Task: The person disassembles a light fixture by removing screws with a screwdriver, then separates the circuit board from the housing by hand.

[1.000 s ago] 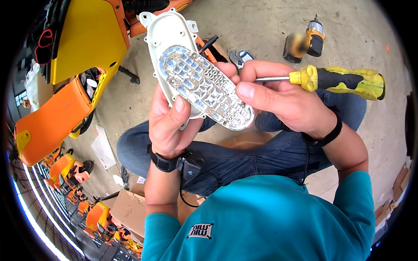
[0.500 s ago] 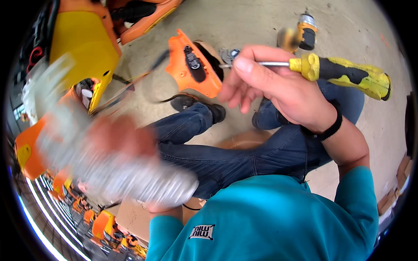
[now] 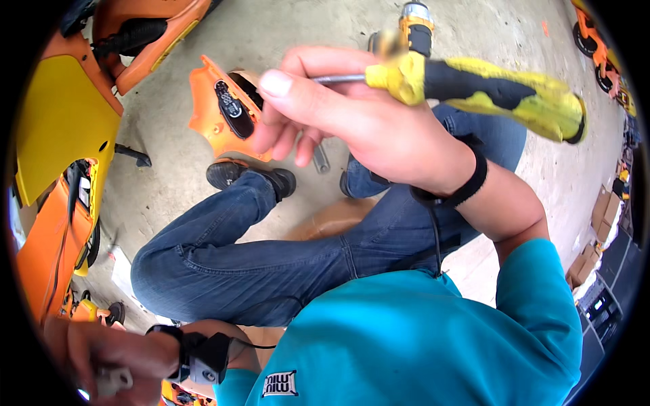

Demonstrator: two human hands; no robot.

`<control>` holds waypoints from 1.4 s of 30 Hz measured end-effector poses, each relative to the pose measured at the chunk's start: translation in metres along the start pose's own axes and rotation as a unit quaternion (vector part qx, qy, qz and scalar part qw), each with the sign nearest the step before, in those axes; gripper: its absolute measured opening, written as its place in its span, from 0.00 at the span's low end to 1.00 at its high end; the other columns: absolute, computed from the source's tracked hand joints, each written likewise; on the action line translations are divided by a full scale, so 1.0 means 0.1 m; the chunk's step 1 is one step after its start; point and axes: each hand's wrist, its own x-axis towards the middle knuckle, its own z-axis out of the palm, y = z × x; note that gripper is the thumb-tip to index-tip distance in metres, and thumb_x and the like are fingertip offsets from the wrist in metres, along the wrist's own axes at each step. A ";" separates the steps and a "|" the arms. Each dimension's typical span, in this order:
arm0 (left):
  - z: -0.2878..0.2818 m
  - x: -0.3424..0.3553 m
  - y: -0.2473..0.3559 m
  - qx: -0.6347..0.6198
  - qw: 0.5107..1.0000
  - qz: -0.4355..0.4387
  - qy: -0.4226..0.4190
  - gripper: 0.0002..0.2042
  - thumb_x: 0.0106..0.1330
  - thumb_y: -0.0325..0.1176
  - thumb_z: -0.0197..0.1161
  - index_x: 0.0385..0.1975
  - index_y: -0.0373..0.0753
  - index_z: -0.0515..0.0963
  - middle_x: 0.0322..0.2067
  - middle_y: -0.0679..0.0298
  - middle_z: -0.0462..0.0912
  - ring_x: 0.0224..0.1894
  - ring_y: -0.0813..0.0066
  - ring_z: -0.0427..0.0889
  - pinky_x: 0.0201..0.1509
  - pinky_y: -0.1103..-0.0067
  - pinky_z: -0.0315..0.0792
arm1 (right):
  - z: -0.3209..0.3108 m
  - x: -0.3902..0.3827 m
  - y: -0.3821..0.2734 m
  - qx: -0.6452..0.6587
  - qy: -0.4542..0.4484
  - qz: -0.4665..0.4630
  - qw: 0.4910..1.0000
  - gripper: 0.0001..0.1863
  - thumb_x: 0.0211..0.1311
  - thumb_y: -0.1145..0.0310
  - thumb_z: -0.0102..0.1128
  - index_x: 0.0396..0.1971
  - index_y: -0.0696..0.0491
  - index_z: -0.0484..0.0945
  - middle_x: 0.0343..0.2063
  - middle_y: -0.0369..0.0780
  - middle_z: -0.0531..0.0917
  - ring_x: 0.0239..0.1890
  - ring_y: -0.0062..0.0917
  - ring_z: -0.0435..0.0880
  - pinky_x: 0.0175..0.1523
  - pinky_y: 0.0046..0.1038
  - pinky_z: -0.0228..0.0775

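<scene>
In my right hand (image 3: 379, 128) is a screwdriver (image 3: 481, 84), its worn yellow-and-black handle pointing right across the back of my hand. Thumb and fingers pinch its metal shaft, and the tip is hidden behind them. My left hand (image 3: 122, 348) is down at the lower left edge, partly in shadow. Its fingers are curled round a small pale part with a hole (image 3: 115, 381), whose exact kind I cannot make out. An orange plastic cover (image 3: 210, 111) with a dark oval panel (image 3: 233, 111) lies on the floor beyond my right fingers.
A cordless power tool (image 3: 416, 30) stands on the concrete floor behind the screwdriver. A grey metal piece (image 3: 321, 159) lies near my shoes. A large yellow-and-orange machine body (image 3: 68, 122) fills the left side. Cardboard boxes (image 3: 602, 210) are at the far right.
My left hand, blurred with a crumpled clear plastic bag before, has moved down to the lower left; the bag is out of sight. The view has shifted, and my right hand keeps the screwdriver.
</scene>
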 end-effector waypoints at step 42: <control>-0.46 -0.19 -0.75 0.202 0.907 -0.370 0.005 0.39 0.60 0.42 0.69 0.66 0.35 0.55 0.53 0.39 0.73 0.53 0.45 0.78 0.54 0.57 0.76 | 0.07 -0.12 -0.18 -0.126 -0.026 -0.018 0.992 0.12 0.71 0.62 0.49 0.35 0.56 0.72 0.36 0.41 0.80 0.36 0.18 0.77 0.41 0.21 0.70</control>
